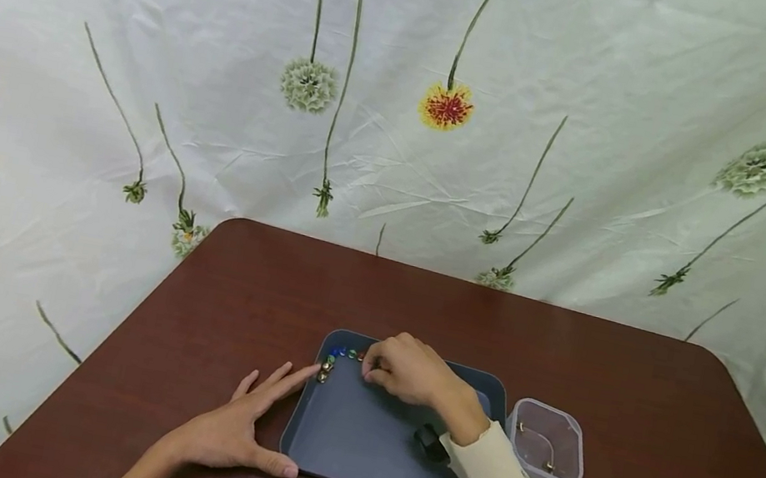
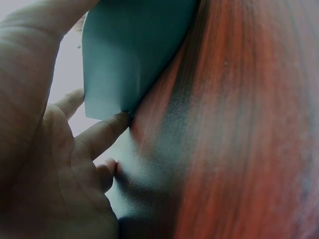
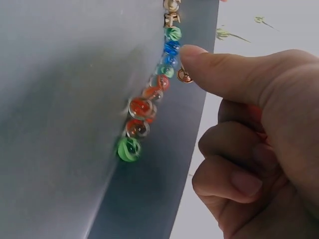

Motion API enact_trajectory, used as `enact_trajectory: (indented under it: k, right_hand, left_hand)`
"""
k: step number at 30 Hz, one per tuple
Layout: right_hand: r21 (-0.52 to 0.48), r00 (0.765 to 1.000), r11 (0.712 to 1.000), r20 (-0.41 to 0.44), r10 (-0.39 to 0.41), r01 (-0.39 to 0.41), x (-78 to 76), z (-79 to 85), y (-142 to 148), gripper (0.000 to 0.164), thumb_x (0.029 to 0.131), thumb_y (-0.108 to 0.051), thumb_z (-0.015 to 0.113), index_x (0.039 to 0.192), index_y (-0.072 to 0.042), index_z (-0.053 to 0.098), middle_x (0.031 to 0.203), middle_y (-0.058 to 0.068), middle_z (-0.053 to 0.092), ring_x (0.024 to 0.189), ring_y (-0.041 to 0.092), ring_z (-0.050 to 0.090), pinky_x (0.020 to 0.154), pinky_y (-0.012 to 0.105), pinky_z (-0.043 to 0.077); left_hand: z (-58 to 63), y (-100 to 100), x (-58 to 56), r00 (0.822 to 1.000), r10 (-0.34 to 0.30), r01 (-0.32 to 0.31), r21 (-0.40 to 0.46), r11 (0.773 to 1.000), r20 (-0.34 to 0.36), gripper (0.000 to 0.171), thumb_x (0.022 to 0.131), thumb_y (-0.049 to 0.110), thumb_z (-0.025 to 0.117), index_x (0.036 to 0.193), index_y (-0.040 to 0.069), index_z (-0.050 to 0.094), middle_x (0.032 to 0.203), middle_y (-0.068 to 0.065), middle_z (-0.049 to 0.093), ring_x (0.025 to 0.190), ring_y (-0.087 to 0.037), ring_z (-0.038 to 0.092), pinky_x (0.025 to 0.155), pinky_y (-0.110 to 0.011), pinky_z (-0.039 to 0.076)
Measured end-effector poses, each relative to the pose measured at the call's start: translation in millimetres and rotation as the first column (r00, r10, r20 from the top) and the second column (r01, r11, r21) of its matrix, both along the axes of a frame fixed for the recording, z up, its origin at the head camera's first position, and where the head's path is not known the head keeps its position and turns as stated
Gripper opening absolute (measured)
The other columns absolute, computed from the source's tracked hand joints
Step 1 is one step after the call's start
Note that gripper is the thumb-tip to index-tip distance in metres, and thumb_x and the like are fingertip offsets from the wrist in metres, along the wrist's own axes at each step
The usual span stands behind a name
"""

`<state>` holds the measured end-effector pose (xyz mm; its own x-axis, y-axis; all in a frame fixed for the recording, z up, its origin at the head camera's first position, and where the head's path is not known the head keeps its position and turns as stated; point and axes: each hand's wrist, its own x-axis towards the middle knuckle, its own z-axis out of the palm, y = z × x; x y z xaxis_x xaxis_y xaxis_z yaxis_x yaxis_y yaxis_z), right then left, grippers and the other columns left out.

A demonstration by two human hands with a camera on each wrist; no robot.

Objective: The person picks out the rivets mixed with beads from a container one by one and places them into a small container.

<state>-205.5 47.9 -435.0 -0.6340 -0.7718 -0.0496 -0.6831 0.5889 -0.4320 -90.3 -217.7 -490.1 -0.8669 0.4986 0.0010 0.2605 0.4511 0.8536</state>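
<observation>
A row of glass marbles (image 3: 142, 108), green, blue and orange-red, lines the far edge of a grey tray (image 1: 378, 450). Small gold-coloured pieces (image 1: 323, 373) continue the row round the tray's far left corner. My right hand (image 1: 410, 370) is over the far edge, hiding part of the row in the head view. In the right wrist view, its thumb and curled fingers pinch a small coppery-gold piece (image 3: 184, 75) beside the blue and green marbles; its exact kind is unclear. My left hand (image 1: 233, 425) spreads straight fingers against the tray's left side, with fingertips touching the rim.
To the right of the tray stands a clear plastic container (image 1: 548, 436) with a few small gold-coloured pieces inside. Everything rests on a dark reddish-brown table (image 1: 651, 453). Behind it hangs a white cloth (image 1: 380, 162) printed with flowers.
</observation>
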Motion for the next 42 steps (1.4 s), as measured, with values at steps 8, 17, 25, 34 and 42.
enact_trajectory:
  k: [8, 17, 25, 34, 42]
  right_hand:
    - [-0.051, 1.000, 0.999, 0.016, -0.019, 0.020, 3.9, 3.3, 16, 0.009, 0.096, -0.018, 0.069, 0.099, -0.013, 0.076, 0.080, -0.008, 0.067, 0.057, 0.001, 0.047, 0.052, 0.019, 0.040]
    - [-0.073, 0.999, 0.996, -0.007, -0.049, 0.048, 10.1, 6.9, 34, 0.008, 0.096, -0.016, 0.070, 0.099, -0.013, 0.076, 0.086, -0.007, 0.071, 0.055, 0.000, 0.045, 0.050, 0.018, 0.038]
    - [-0.120, 0.997, 0.990, -0.008, -0.073, 0.072, 20.2, 17.0, 55, 0.011, 0.096, -0.016, 0.069, 0.102, -0.010, 0.077, 0.048, -0.010, 0.038, 0.046, 0.001, 0.026, 0.048, 0.018, 0.024]
    - [-0.142, 0.992, 0.983, -0.040, -0.123, 0.116, 28.1, 21.2, 78, 0.009, 0.094, -0.016, 0.071, 0.099, -0.011, 0.076, 0.050, -0.013, 0.033, 0.045, -0.001, 0.027, 0.045, 0.018, 0.024]
    - [-0.160, 0.986, 0.976, -0.049, -0.158, 0.148, 35.0, 21.7, 100, 0.007, 0.094, -0.015, 0.070, 0.097, -0.012, 0.075, 0.051, -0.014, 0.029, 0.045, -0.001, 0.024, 0.045, 0.017, 0.023]
  left_hand:
    - [0.7, 0, 0.7, 1.000, 0.003, -0.003, -0.003, 1.000, 0.002, 0.108, 0.078, 0.030, 0.086, 0.162, 0.024, 0.019, 0.167, -0.006, 0.019, 0.152, -0.051, 0.002, 0.108, -0.075, -0.013]
    - [0.2, 0, 1.2, 1.000, 0.002, -0.002, 0.003, 1.000, 0.003, 0.108, 0.078, 0.029, 0.087, 0.162, 0.022, 0.019, 0.167, -0.008, 0.019, 0.152, -0.051, 0.001, 0.108, -0.075, -0.014]
    - [-0.7, 0, 0.2, 1.000, -0.002, 0.002, 0.006, 1.000, 0.003, 0.108, 0.079, 0.029, 0.087, 0.162, 0.023, 0.018, 0.168, -0.007, 0.019, 0.152, -0.050, 0.000, 0.108, -0.075, -0.015]
    - [0.1, -1, 2.1, 1.000, 0.000, 0.000, 0.011, 1.000, 0.019, 0.108, 0.079, 0.028, 0.086, 0.162, 0.025, 0.018, 0.168, -0.006, 0.019, 0.152, -0.050, -0.001, 0.108, -0.075, -0.016]
    - [-0.5, -2, 2.2, 1.000, 0.002, -0.002, 0.013, 1.000, 0.021, 0.108, 0.079, 0.028, 0.086, 0.163, 0.025, 0.018, 0.168, -0.006, 0.018, 0.152, -0.050, -0.002, 0.108, -0.074, -0.016]
